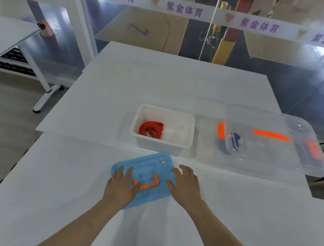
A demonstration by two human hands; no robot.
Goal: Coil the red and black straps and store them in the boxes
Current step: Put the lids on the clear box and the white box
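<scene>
A: Coiled red strap (151, 129) in white plastic box (161, 146); black strap (228, 141) seemingly inside clear lidded box (295, 163).
B: Left hand (121, 185), right hand (185, 184) flat on blue plastic lid (152, 162), fingers released. Risk: lid seated skewed, pinching strap.

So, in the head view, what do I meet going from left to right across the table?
Left hand → orange handle on the blue lid → right hand → clear lidded box.
</scene>
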